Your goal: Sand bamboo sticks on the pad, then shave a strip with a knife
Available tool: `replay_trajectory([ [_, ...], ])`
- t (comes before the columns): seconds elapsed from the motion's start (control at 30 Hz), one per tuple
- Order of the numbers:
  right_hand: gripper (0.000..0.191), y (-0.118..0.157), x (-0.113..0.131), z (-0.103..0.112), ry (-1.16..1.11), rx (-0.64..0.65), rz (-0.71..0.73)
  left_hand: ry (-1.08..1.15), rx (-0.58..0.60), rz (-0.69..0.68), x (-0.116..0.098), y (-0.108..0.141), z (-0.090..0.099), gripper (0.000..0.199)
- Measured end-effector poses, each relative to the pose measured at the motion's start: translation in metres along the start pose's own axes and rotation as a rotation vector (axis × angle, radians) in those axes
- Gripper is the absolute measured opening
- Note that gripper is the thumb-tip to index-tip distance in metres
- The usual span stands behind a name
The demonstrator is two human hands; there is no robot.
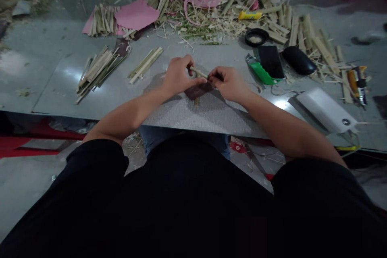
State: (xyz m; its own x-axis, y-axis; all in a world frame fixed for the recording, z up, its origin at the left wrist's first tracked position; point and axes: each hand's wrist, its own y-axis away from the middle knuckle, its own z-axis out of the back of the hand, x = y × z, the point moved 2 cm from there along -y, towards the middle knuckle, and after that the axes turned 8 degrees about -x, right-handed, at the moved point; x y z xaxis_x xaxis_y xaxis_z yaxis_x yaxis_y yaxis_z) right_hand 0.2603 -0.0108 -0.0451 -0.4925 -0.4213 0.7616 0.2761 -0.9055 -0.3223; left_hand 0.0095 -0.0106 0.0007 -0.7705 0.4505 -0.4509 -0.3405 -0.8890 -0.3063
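Bamboo: one thin stick (198, 72) pinched between two hands, left (178, 76) and right (228, 83), fingers closed on it.

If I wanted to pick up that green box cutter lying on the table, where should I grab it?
Probably by the middle of the green cutter, pinching across its narrow width from above. It lies flat and slantwise, its long right edge close against a black phone, so the fingers would fit best near its lower end, where bare table shows on the left side.

Single head-worn view, forward and down over the table (54, 88), near, perhaps slightly wide-angled.
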Motion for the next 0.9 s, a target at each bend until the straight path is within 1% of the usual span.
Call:
replay_trajectory([
  [0.1,0.039,0.001,0.008,0.000,-0.024,0.000,-0.020,0.008,-0.065,0.009,0.006,-0.001,-0.005,0.051],
  [0.17,0.033,0.002,0.012,0.001,-0.022,-0.007,-0.047,0.091,-0.132,0.002,0.014,-0.004,-0.011,0.038],
  [0.23,0.026,0.003,0.017,0.002,0.001,-0.002,-0.085,0.222,-0.215,-0.010,0.023,-0.008,-0.018,0.035],
  [0.33,0.017,0.003,0.022,0.003,0.041,0.001,-0.134,0.388,-0.264,-0.055,0.033,-0.013,-0.025,0.038],
  [0.47,0.010,0.003,0.025,0.003,0.070,0.006,-0.160,0.446,-0.257,-0.038,0.038,-0.014,-0.026,0.041],
  [0.6,0.011,0.003,0.026,0.004,0.091,-0.019,-0.190,0.435,-0.268,-0.007,0.044,-0.016,-0.024,0.035],
  [0.67,0.012,0.003,0.027,0.006,0.106,-0.006,-0.201,0.432,-0.253,0.009,0.050,-0.019,-0.023,0.032],
  [0.77,0.016,0.004,0.027,0.010,0.118,0.049,-0.224,0.385,-0.173,0.038,0.060,-0.025,-0.021,0.024],
  [0.83,0.020,0.005,0.027,0.014,0.132,0.085,-0.236,0.324,-0.104,0.027,0.064,-0.027,-0.017,0.008],
  [0.87,0.021,0.005,0.027,0.016,0.140,0.100,-0.241,0.292,-0.063,0.006,0.066,-0.027,-0.015,0.003],
  [0.9,0.021,0.006,0.027,0.017,0.144,0.110,-0.246,0.257,-0.016,-0.022,0.066,-0.026,-0.013,0.013],
])
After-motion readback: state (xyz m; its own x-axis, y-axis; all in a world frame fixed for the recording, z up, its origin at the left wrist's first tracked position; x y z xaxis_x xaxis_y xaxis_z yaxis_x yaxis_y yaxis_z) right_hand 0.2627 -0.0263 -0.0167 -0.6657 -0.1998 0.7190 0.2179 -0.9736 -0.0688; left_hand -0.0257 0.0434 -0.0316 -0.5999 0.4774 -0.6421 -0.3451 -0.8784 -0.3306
